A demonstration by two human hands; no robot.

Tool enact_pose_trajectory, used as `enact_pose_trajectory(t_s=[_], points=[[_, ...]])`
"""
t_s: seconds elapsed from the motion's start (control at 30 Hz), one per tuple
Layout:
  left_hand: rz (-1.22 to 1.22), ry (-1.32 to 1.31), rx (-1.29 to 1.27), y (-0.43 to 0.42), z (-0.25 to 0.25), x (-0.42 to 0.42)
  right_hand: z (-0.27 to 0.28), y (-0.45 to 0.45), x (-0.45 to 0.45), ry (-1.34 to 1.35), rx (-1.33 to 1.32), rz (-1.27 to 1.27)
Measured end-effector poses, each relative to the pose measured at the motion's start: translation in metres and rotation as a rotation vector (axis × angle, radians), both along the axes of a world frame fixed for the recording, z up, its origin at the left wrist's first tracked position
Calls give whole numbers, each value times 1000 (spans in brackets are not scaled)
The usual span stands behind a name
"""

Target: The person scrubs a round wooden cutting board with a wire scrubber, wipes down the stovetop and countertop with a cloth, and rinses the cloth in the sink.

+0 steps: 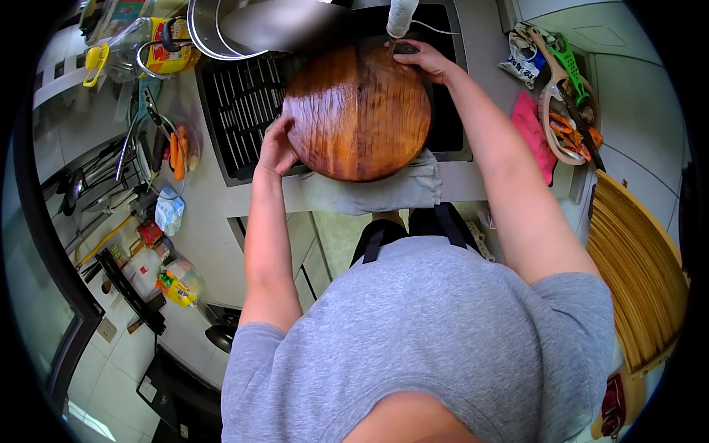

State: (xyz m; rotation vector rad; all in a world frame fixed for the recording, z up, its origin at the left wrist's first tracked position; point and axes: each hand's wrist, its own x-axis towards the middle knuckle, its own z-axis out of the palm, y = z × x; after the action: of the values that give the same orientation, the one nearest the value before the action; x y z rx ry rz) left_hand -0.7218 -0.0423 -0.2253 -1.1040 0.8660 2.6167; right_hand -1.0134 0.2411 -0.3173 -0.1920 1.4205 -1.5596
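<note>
My left hand point(278, 148) grips the round wooden chopping board point(358, 111) above the sink's point(452, 156) near edge! My right hand point(426, 60) clasps a dark object point(405, 48) at the board's far rim.

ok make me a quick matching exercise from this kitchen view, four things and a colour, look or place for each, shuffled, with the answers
1. wooden board
2. left hand
3. carrots
4. grey cloth

A. orange
B. by the board's near edge
C. round, brown and glossy
D. at the board's left edge

Pairs: 1-C, 2-D, 3-A, 4-B
</note>
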Motion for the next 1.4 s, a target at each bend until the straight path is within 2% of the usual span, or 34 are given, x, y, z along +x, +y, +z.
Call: enact_pose_trajectory(t_s=[0.03,0.1,0.17,0.2,0.23,0.27,0.3,0.33,0.43,0.5,0.57,0.63,0.7,0.77,0.8,0.83,0.9,0.97,1.0,1.03,1.1,1.17,1.23,1.3,1.4], points=[[0,-1,1,3,2,-2,-1,-5,-5,132,46,61],[-172,-32,98,15,4,-4,-5,-20,-10,185,76,92],[-151,14,156,42,19,-8,-24,-34,-11,692,288,98],[-114,15,36,58,16,-6,-35,-42,1,789,374,11],[-77,14,-83,73,13,-2,-19,-46,24,884,416,-34],[-44,31,-74,84,16,0,-1,-51,48,975,463,-82],[17,49,-46,95,22,-1,21,-60,80,1176,501,-217],[46,41,-30,105,26,-3,32,-67,102,1091,493,-188],[122,0,-72,135,26,-1,65,-94,163,1096,183,-143],[193,-14,28,140,27,0,68,-105,150,1016,112,-108],[246,-8,7,149,40,-4,31,-112,108,1113,426,19],[295,-11,-16,158,47,0,29,-90,70,845,593,-119],[392,5,-87,162,41,-2,26,-71,82,919,590,-218],[368,11,-102,161,28,-3,20,-69,127,996,605,-377],[347,33,-71,161,23,-5,27,-70,149,1035,527,-315],[327,55,-41,161,15,-5,48,-73,171,1184,440,-249],[396,5,28,159,3,-5,57,-86,164,1113,180,-132],[415,57,56,158,14,-14,53,-80,117,1051,403,115],[450,43,60,158,14,-16,20,-74,94,1152,424,56],[451,47,59,158,13,-18,20,-67,77,920,583,-56],[500,74,82,160,9,-21,15,-48,75,979,560,-237],[510,51,92,162,-2,-26,22,-38,117,1183,579,-177],[521,24,105,160,-16,-26,54,-35,171,1135,442,-68],[490,85,227,152,-27,-21,81,-33,167,1054,260,19],[500,71,179,158,-10,-26,27,-33,94,1002,468,-94]])
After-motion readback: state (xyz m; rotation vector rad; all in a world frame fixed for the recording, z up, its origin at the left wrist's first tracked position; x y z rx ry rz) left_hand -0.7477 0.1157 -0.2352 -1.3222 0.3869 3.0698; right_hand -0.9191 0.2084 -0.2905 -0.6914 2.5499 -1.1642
